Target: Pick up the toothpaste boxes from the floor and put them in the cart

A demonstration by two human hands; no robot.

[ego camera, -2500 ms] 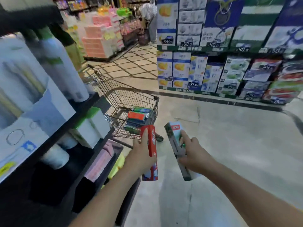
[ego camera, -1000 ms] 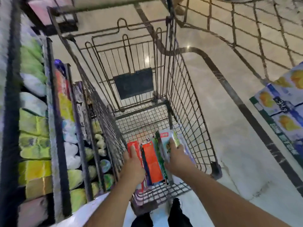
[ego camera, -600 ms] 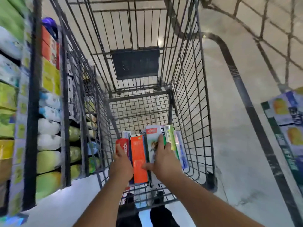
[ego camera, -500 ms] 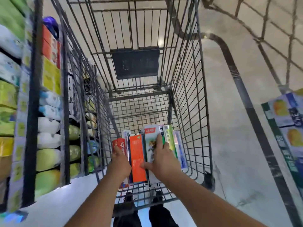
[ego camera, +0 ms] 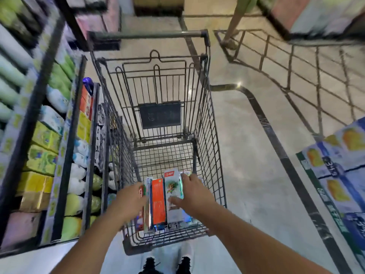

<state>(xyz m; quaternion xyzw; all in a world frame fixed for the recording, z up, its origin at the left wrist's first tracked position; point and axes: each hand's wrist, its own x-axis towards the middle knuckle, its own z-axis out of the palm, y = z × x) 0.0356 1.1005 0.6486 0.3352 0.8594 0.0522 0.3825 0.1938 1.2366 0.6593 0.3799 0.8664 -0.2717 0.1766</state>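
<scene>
The wire shopping cart (ego camera: 215, 155) stands right in front of me, seen from above. Several toothpaste boxes lie side by side at its near end: a red box (ego camera: 139, 220), a silvery one (ego camera: 147, 210), an orange box (ego camera: 158, 202) and a white-and-green box (ego camera: 172, 188). My left hand (ego camera: 128, 200) is inside the cart, closed against the red box at the left of the row. My right hand (ego camera: 194, 192) lies over the right side of the row, fingers spread, thumb across the white-and-green box. More boxes under it are hidden.
A store shelf (ego camera: 65, 155) full of packaged goods runs close along the cart's left side. Stacked blue-and-white cartons (ego camera: 335, 165) stand at the right. Another person's leg (ego camera: 235, 22) is at the far end of the aisle. My shoes (ego camera: 150, 264) are just behind the cart.
I carried a red box and a white-and-green box to the cart and lowered them into the row. Since half a second ago my right hand has flattened and spread over the boxes; the view has pulled back.
</scene>
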